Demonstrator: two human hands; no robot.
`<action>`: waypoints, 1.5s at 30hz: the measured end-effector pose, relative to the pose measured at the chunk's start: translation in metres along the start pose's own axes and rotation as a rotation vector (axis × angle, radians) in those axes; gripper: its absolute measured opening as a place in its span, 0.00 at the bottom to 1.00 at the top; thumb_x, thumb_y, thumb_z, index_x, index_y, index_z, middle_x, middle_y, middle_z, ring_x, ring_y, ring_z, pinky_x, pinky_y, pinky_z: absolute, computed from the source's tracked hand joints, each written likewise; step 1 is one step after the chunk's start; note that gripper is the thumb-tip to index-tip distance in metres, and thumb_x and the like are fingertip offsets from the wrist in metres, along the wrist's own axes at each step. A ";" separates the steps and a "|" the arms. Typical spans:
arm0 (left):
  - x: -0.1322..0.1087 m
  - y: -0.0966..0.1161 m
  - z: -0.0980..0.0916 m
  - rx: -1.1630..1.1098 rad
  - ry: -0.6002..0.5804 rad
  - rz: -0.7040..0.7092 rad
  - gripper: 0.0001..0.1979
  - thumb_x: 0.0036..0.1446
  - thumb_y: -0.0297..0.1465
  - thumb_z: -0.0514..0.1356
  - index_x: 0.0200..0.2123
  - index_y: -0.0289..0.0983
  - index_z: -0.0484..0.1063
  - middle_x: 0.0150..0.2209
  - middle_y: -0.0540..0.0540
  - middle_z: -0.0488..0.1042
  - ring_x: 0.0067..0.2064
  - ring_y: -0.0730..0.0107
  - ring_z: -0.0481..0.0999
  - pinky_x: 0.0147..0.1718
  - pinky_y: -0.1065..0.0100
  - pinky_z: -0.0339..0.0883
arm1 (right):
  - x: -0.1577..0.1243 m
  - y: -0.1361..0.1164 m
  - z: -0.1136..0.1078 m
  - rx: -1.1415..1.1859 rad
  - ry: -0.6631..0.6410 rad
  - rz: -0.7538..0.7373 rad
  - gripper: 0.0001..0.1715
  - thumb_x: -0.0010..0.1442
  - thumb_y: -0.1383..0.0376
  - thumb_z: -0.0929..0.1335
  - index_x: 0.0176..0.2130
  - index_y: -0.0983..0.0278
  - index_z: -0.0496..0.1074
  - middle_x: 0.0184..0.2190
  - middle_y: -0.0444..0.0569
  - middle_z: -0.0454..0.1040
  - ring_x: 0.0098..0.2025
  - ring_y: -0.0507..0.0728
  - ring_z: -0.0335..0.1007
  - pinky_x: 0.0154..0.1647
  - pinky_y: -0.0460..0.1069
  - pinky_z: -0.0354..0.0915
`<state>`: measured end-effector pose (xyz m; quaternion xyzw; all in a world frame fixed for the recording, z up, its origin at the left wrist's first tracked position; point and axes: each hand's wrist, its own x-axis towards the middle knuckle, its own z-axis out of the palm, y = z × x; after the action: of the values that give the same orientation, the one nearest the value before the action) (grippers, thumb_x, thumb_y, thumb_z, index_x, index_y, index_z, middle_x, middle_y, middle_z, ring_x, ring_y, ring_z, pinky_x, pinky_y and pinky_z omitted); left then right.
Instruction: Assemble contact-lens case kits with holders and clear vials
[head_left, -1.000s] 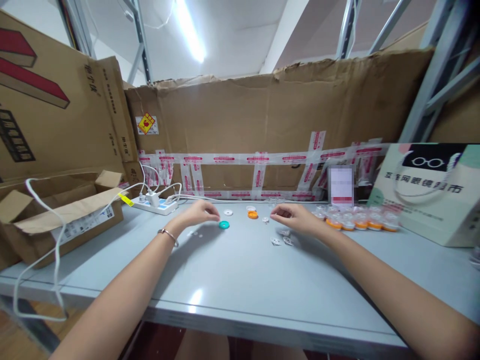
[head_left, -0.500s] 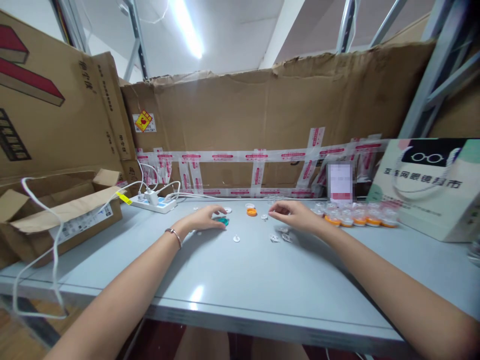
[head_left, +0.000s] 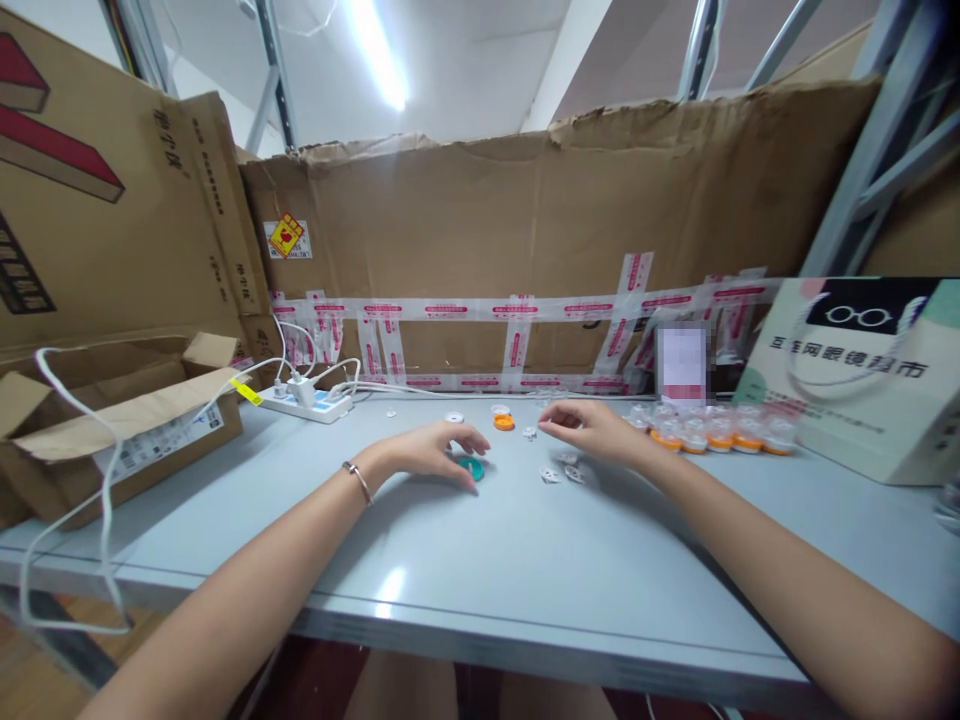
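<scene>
My left hand [head_left: 436, 450] hovers low over the table, thumb and fingers spread around a teal round disc [head_left: 473, 468] with a small white bit in its middle. My right hand [head_left: 583, 425] has its thumb and fingertips drawn together; whatever is between them, if anything, is hidden. Just left of those fingertips lies a small white part [head_left: 529, 433]. An orange round cap [head_left: 503, 423] sits between the two hands, a white ring [head_left: 500, 410] behind it. Nearer to me are several white pieces [head_left: 574, 475]. Behind my left hand rests a white disc [head_left: 454, 417].
Several orange and white round cases [head_left: 720, 438] line the right side, before a paper bag [head_left: 847, 390]. A power strip [head_left: 307, 405] with white cables and an open cardboard box [head_left: 165, 430] stand on the left. A large cardboard sheet [head_left: 450, 240] walls the back.
My left hand and the teal disc have moved right and toward me, to where a small white piece lay. The right hand has stayed in place.
</scene>
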<state>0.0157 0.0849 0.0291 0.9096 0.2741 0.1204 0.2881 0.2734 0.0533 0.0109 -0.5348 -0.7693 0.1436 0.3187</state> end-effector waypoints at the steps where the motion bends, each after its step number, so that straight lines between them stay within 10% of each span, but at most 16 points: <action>1: -0.002 0.001 -0.004 0.007 0.021 -0.004 0.22 0.42 0.34 0.66 0.43 0.39 0.70 0.46 0.45 0.72 0.48 0.63 0.69 0.44 0.66 0.63 | 0.000 0.000 0.000 0.001 0.001 -0.002 0.18 0.52 0.54 0.63 0.31 0.65 0.71 0.24 0.45 0.71 0.27 0.53 0.64 0.29 0.48 0.60; 7: -0.023 0.003 -0.052 0.091 0.214 -0.098 0.17 0.54 0.39 0.55 0.44 0.36 0.68 0.47 0.44 0.71 0.48 0.66 0.69 0.45 0.68 0.61 | -0.003 -0.006 0.000 0.013 -0.011 -0.006 0.16 0.52 0.55 0.63 0.30 0.64 0.72 0.25 0.47 0.72 0.28 0.54 0.64 0.29 0.48 0.60; 13: -0.065 -0.041 -0.085 0.245 0.158 -0.298 0.06 0.42 0.32 0.62 0.26 0.36 0.74 0.27 0.49 0.75 0.31 0.69 0.72 0.30 0.73 0.62 | -0.008 -0.037 0.023 0.052 -0.061 -0.021 0.16 0.55 0.56 0.62 0.32 0.64 0.71 0.28 0.48 0.72 0.30 0.55 0.66 0.32 0.50 0.63; 22: -0.087 -0.084 -0.068 0.261 0.061 -0.281 0.10 0.48 0.34 0.59 0.33 0.35 0.74 0.33 0.45 0.75 0.36 0.67 0.72 0.35 0.72 0.63 | -0.014 -0.070 0.075 0.053 -0.128 0.012 0.25 0.50 0.58 0.67 0.47 0.62 0.62 0.41 0.51 0.65 0.43 0.58 0.63 0.44 0.55 0.62; 36: -0.079 -0.096 -0.074 0.164 0.104 -0.265 0.10 0.50 0.35 0.57 0.28 0.34 0.74 0.27 0.47 0.75 0.29 0.71 0.71 0.28 0.74 0.64 | 0.003 -0.061 0.080 0.158 -0.235 -0.007 0.11 0.53 0.64 0.64 0.40 0.60 0.65 0.37 0.47 0.65 0.38 0.55 0.63 0.39 0.50 0.62; 41: -0.064 -0.079 -0.075 0.097 0.179 -0.266 0.09 0.50 0.33 0.56 0.27 0.33 0.73 0.25 0.48 0.75 0.27 0.72 0.71 0.26 0.74 0.64 | 0.010 -0.060 0.077 0.200 -0.237 0.018 0.15 0.53 0.63 0.65 0.43 0.60 0.62 0.39 0.48 0.64 0.41 0.56 0.63 0.41 0.51 0.62; 45: -0.036 -0.047 -0.039 0.049 0.223 -0.100 0.04 0.50 0.28 0.58 0.26 0.35 0.73 0.26 0.49 0.75 0.28 0.73 0.72 0.30 0.73 0.66 | 0.014 -0.055 0.080 0.260 -0.212 0.039 0.14 0.53 0.65 0.65 0.42 0.61 0.62 0.38 0.48 0.67 0.41 0.56 0.65 0.43 0.51 0.62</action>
<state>-0.0489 0.1149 0.0307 0.8824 0.3525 0.1997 0.2393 0.1792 0.0542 -0.0139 -0.4856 -0.7630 0.3040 0.2994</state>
